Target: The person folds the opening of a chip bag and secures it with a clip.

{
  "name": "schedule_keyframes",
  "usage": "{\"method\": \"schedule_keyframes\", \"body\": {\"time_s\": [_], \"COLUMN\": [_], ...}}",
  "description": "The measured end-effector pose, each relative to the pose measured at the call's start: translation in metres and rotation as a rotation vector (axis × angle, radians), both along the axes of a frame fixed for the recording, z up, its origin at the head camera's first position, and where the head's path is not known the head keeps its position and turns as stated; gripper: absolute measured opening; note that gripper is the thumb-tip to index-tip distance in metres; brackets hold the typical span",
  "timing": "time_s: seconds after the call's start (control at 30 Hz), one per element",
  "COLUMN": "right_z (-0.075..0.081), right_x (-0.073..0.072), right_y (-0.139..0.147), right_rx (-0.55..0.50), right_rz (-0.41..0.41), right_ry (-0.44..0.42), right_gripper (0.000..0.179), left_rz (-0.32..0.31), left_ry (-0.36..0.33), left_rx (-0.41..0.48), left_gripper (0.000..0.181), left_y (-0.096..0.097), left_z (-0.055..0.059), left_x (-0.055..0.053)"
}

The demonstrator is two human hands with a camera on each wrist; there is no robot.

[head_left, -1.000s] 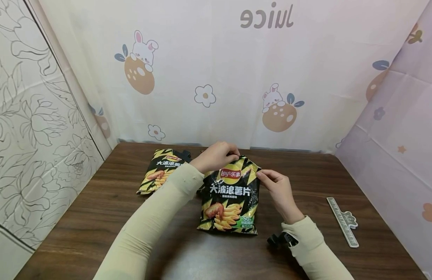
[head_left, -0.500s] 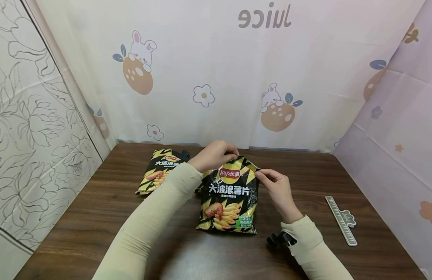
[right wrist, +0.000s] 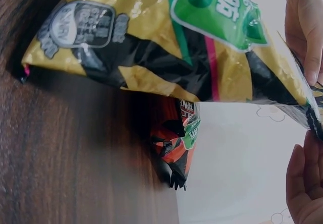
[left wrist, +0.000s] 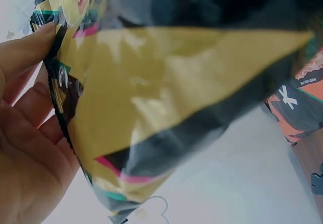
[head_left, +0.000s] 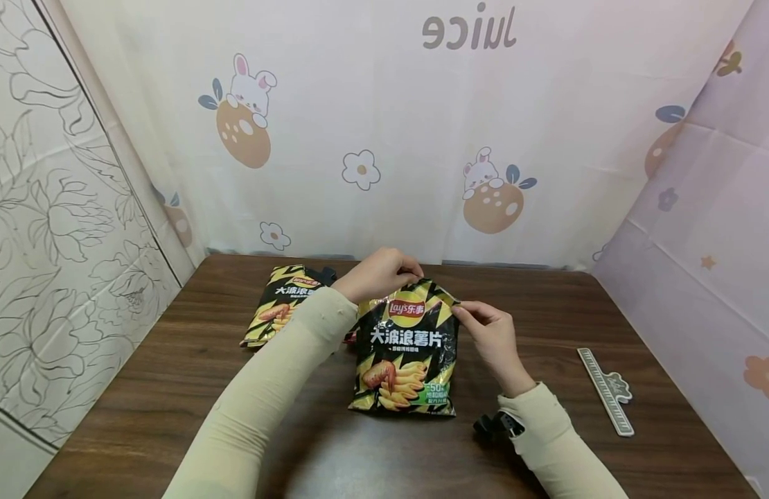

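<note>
A black-and-yellow bag of Lay's potato chips [head_left: 406,346] stands upright near the middle of the table, front panel towards me. My left hand [head_left: 384,274] reaches across and pinches its top edge; in the left wrist view the thumb [left wrist: 30,50] lies on the sealed strip with fingers behind it. At the upper right corner, my right hand [head_left: 490,339] pinches the bag between thumb and index finger. In the right wrist view the bag's bottom edge lies close over the wood, and both hands are at its top seal.
Another chip bag [head_left: 272,305] lies at the back left, partly hidden by my left sleeve [head_left: 285,374], with a black object [head_left: 322,276] beside it. Behind the held bag is a red-and-black bag [right wrist: 176,138]. A pale ruler-like bag clip [head_left: 605,391] lies at right.
Both hands keep their hold on the bag, which has hardly moved. The whole head view has shifted slightly, and a bit of red packaging shows more behind the bag's left edge.
</note>
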State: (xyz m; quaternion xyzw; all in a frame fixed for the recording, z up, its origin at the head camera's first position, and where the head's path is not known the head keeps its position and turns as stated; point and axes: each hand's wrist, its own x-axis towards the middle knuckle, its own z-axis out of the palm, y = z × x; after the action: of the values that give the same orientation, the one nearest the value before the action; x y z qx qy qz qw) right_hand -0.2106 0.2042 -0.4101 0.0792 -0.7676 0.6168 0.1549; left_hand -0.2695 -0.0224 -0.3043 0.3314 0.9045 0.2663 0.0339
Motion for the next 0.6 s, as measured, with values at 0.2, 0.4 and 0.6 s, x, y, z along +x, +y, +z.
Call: {"method": "schedule_keyframes", "body": {"time_s": [0.2,0.4,0.6], "right_z": [-0.002,0.000,0.013], "right_x": [-0.001,0.000,0.008], "right_y": [0.000,-0.002,-0.007], "right_rx": [0.000,-0.007,-0.007], "right_rz": [0.001,-0.010,-0.018], "right_ry": [0.035,0.037,0.030], "right_gripper": [0.024,0.018,0.015], "left_rz": [-0.001,0.005,-0.009], "left_ry": [-0.013,-0.057,-0.071], "left_rx": [-0.013,-0.028,-0.044], "left_gripper": [0.020,0.022,0.029], "left_y": [0.000,0.002,0.004], "left_z": [0.001,0.004,0.009], "left_x": [-0.001,-0.001,-0.001]}}
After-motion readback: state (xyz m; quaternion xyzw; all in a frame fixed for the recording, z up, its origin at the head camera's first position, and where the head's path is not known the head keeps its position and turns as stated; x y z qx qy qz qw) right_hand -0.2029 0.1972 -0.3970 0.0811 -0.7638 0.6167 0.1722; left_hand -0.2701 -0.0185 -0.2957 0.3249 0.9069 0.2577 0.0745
